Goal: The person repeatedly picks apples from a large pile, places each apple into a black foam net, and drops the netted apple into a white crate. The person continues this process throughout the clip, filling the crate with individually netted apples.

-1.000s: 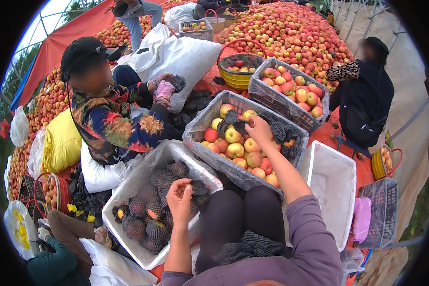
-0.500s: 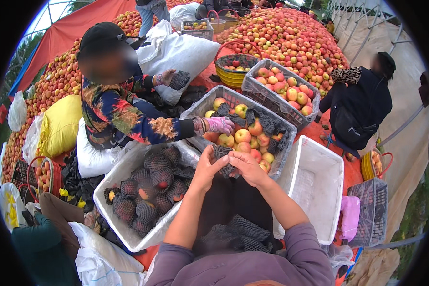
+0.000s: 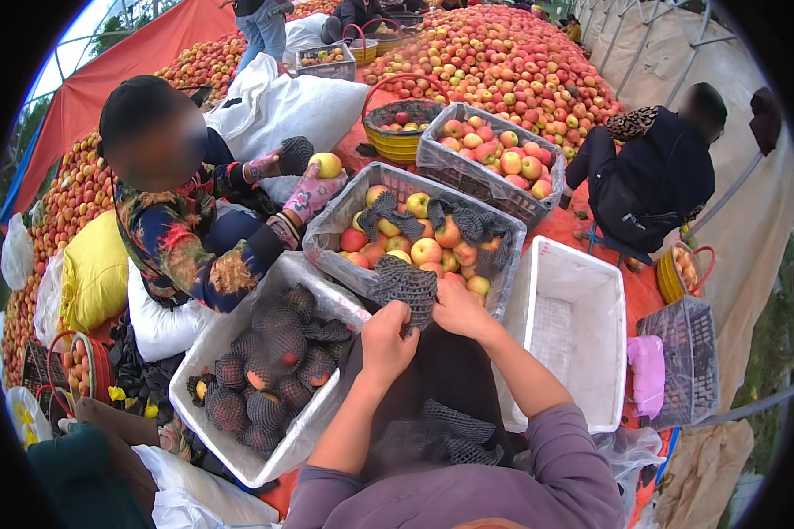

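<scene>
My left hand (image 3: 388, 342) and my right hand (image 3: 461, 310) are both closed on a black foam net sleeve (image 3: 406, 286), gripping its near edge. The sleeve bulges away from me; whether an apple is inside cannot be made out. Just beyond it is a plastic-lined crate (image 3: 319, 242) of red-yellow apples (image 3: 426, 251) with loose black nets (image 3: 476, 227) on top. More net sleeves (image 3: 454, 428) lie on my lap. To the left, a white foam box (image 3: 205, 450) holds several netted apples (image 3: 265, 410). An open white foam box (image 3: 582, 339) stands to my right.
A person (image 3: 185, 220) at the left, in floral gloves, holds an apple (image 3: 326, 165) and a black net. Another person (image 3: 648, 176) sits at the right. Behind are a lined crate (image 3: 494, 189) of apples, a yellow basket (image 3: 393, 143) and a large apple heap (image 3: 512, 70).
My hands have moved slightly down and apart, and the net sleeve now shows stretched out beyond them. The person on the left has lifted an apple out of the crate toward the net.
</scene>
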